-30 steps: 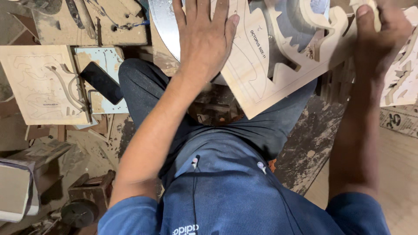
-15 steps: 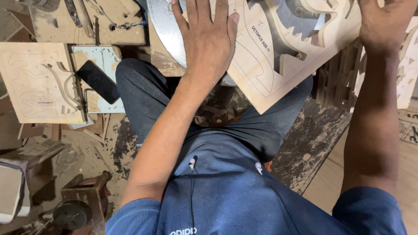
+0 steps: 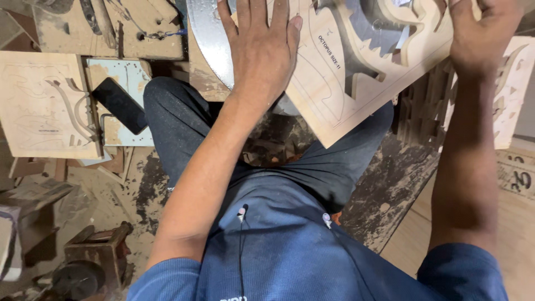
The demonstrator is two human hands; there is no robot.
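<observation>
A light wooden board [image 3: 329,106] with pencil outlines and cut-out curved shapes lies on a round metal table [image 3: 207,39] at the top. My left hand [image 3: 262,50] lies flat on the board's left part, fingers spread, pressing it down. At the upper right, my right hand [image 3: 482,33] rests on the board's right side with fingers curled over it. The fingertips of both hands run off the top of the view. The board's near corner hangs over my lap.
A second cut wooden panel [image 3: 42,106] lies on the left. Beside it a black phone [image 3: 118,105] rests on a pale blue board. Stacked wooden cut pieces [image 3: 515,89] stand at the right. Scrap wood and a small wooden block tool [image 3: 92,259] clutter the dusty floor.
The board has turned and slid slightly toward the left under both hands. My right hand has shifted from the board's right edge to lie on top of it.
</observation>
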